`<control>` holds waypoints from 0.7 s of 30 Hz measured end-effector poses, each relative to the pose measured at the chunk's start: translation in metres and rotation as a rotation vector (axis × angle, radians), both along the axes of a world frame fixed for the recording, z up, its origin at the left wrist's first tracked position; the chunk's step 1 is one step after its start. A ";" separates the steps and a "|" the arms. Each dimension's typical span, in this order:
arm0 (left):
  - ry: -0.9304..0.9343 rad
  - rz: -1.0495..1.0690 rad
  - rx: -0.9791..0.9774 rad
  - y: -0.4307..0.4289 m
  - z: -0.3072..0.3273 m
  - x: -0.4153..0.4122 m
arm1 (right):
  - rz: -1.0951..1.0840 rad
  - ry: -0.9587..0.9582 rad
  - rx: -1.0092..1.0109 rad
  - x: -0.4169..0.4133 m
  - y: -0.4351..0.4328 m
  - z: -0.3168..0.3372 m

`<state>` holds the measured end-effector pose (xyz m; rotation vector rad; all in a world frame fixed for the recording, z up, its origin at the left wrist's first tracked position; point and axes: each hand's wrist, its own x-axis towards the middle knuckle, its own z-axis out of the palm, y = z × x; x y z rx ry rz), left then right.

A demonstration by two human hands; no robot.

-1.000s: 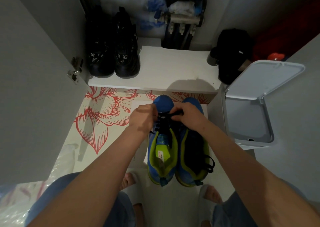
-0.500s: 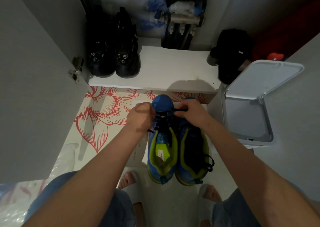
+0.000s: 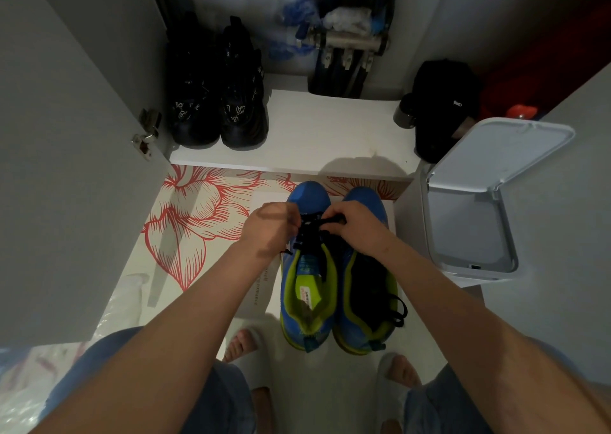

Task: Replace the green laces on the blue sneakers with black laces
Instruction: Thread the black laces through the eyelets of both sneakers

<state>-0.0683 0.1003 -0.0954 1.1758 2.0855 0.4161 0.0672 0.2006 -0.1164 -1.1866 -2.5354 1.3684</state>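
Both hands work the black lace near the toe of the left blue sneaker.

The left sneaker [image 3: 305, 268] stands on the floor, toe toward the white shelf [image 3: 330, 136], touching the right sneaker [image 3: 367, 285] beside it. The left hand [image 3: 269, 227] is curled closed at the near-toe eyelets, fingers pinched on the black lace [image 3: 312, 235]; the right hand [image 3: 358, 225] is closed too, pinching the same lace from the other side. More black lace [image 3: 395, 311] loops over the right sneaker's heel side. A white bin [image 3: 469, 235] with raised lid stands right of the sneakers; black boots [image 3: 218, 103] sit on the shelf beyond them.
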 end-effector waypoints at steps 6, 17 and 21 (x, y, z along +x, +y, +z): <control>-0.132 0.130 0.040 -0.002 0.001 0.002 | 0.008 0.042 -0.021 0.000 -0.003 0.002; -0.190 0.105 0.015 -0.007 0.003 -0.004 | 0.033 -0.063 -0.121 0.012 0.002 0.009; -0.232 0.125 0.057 -0.010 0.001 -0.003 | 0.026 -0.003 -0.107 0.010 0.000 0.009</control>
